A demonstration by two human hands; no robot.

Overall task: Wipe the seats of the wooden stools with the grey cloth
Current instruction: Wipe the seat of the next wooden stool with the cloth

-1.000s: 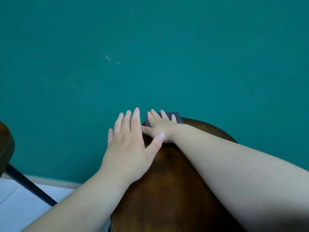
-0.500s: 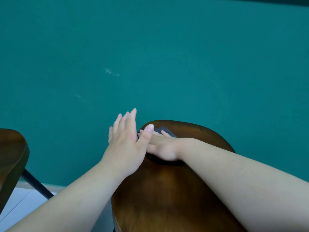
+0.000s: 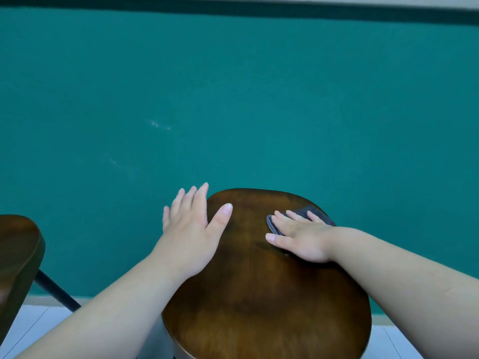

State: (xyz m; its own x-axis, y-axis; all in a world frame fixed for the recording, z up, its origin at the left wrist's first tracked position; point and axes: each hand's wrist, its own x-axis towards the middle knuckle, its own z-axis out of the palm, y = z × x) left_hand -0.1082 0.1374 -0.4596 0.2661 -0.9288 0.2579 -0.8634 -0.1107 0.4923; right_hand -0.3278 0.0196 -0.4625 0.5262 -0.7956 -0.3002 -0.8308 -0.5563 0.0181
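Bare dark wood of the stool seat (image 3: pixel 259 301) spreads nearer than and between both hands. The left hand (image 3: pixel 191 229), fingers straight, lies over the seat's left edge. The right hand (image 3: pixel 300 238) presses flat on the folded grey cloth (image 3: pixel 312 211) at the far right rim, with a teal wall (image 3: pixel 233 99) beyond.

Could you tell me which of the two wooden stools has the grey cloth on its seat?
The middle stool: the right hand presses the grey cloth flat on its seat. The stool at the left edge shows no cloth.
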